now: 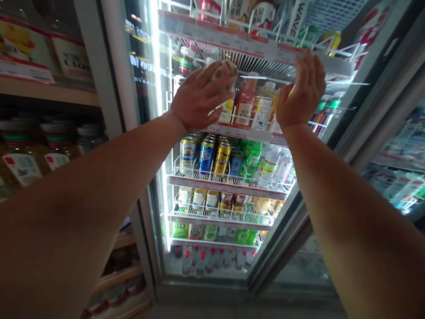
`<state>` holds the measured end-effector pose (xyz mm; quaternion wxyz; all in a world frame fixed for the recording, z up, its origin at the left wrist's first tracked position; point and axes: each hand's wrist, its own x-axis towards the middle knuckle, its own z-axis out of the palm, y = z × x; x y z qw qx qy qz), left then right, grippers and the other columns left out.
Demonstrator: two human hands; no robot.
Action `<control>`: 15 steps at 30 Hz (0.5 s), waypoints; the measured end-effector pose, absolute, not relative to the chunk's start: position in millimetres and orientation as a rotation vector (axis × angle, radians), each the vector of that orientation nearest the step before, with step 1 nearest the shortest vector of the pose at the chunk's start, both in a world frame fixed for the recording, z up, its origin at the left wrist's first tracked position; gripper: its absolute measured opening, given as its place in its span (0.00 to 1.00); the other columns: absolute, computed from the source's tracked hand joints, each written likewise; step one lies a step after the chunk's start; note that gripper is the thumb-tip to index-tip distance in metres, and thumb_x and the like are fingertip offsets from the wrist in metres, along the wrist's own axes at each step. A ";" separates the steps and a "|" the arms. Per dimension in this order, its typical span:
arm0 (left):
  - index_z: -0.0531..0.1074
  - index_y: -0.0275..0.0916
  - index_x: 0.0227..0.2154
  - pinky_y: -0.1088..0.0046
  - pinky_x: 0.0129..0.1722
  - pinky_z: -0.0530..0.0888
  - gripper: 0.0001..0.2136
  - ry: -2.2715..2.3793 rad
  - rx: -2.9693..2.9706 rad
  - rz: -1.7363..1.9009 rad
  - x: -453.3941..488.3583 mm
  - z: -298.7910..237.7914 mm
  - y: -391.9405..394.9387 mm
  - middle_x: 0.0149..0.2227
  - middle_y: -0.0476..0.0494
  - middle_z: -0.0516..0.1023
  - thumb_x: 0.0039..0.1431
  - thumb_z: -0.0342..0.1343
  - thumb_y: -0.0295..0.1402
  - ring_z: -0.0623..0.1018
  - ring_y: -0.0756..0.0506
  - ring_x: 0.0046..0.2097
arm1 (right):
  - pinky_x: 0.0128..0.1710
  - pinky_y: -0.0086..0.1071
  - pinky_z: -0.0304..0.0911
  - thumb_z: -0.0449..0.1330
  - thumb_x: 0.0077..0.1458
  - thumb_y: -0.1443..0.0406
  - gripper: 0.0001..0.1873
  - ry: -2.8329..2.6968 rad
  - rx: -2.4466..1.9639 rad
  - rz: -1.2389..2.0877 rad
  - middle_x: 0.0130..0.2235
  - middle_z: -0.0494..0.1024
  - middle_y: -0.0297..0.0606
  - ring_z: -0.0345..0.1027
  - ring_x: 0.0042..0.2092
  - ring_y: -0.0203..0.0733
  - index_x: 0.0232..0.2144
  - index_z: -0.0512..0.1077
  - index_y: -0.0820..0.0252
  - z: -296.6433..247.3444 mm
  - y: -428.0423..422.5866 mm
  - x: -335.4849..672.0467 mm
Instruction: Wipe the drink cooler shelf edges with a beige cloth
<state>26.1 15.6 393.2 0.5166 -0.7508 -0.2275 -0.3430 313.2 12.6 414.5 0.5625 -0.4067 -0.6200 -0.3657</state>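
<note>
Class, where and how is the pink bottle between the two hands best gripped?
Probably grip the pink bottle around its upper body, coming from the front: it stands upright, narrows toward the top, and a yellowish bottle stands close beside it.

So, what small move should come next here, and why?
Perhaps ease the left hand toward the right hand: the left seems to hold a pale, bunched item, possibly cloth, and both are raised before the drinks cooler with a gap between them.

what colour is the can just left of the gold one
The drink can is blue with white lettering, best seen in the head view.
</note>
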 end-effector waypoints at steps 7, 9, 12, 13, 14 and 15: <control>0.64 0.42 0.63 0.51 0.69 0.52 0.24 -0.815 -1.523 -1.157 25.3 394.6 11.9 0.70 0.53 0.54 0.68 0.43 0.40 0.47 0.43 0.72 | 0.71 0.53 0.44 0.49 0.56 0.72 0.32 -1.442 -0.959 -0.863 0.69 0.58 0.37 0.44 0.72 0.45 0.63 0.60 0.58 413.6 12.5 313.6; 0.64 0.45 0.63 0.51 0.70 0.50 0.24 -0.752 -1.641 -1.024 24.8 394.1 13.4 0.70 0.55 0.53 0.66 0.45 0.42 0.45 0.42 0.72 | 0.70 0.51 0.46 0.49 0.55 0.73 0.32 -1.433 -0.967 -0.888 0.69 0.59 0.38 0.46 0.71 0.46 0.63 0.60 0.62 413.4 12.2 313.1; 0.64 0.47 0.64 0.49 0.68 0.52 0.25 -0.607 -1.786 -0.761 25.9 391.6 14.3 0.70 0.57 0.54 0.64 0.47 0.41 0.44 0.39 0.72 | 0.69 0.53 0.48 0.49 0.55 0.73 0.32 -1.423 -0.953 -0.908 0.69 0.59 0.39 0.46 0.71 0.47 0.63 0.61 0.63 413.0 12.9 312.9; 0.63 0.46 0.64 0.50 0.68 0.54 0.25 -0.588 -1.770 -0.745 26.4 391.0 14.4 0.69 0.57 0.55 0.64 0.46 0.40 0.44 0.40 0.72 | 0.68 0.54 0.48 0.49 0.55 0.73 0.32 -1.421 -0.951 -0.910 0.69 0.59 0.38 0.46 0.71 0.47 0.63 0.61 0.62 412.9 13.3 313.0; 0.63 0.45 0.64 0.51 0.68 0.55 0.25 -0.591 -1.721 -0.782 26.5 390.8 14.7 0.69 0.56 0.56 0.65 0.46 0.38 0.45 0.40 0.72 | 0.69 0.54 0.48 0.48 0.56 0.73 0.31 -1.418 -0.952 -0.912 0.69 0.59 0.37 0.46 0.71 0.46 0.63 0.61 0.60 412.8 13.7 313.1; 0.63 0.43 0.64 0.53 0.67 0.56 0.25 -0.612 -1.653 -0.853 26.3 390.8 15.3 0.69 0.54 0.56 0.66 0.45 0.36 0.45 0.42 0.72 | 0.69 0.53 0.48 0.48 0.56 0.73 0.31 -1.414 -0.957 -0.915 0.69 0.59 0.36 0.46 0.71 0.45 0.63 0.61 0.59 412.8 14.1 313.3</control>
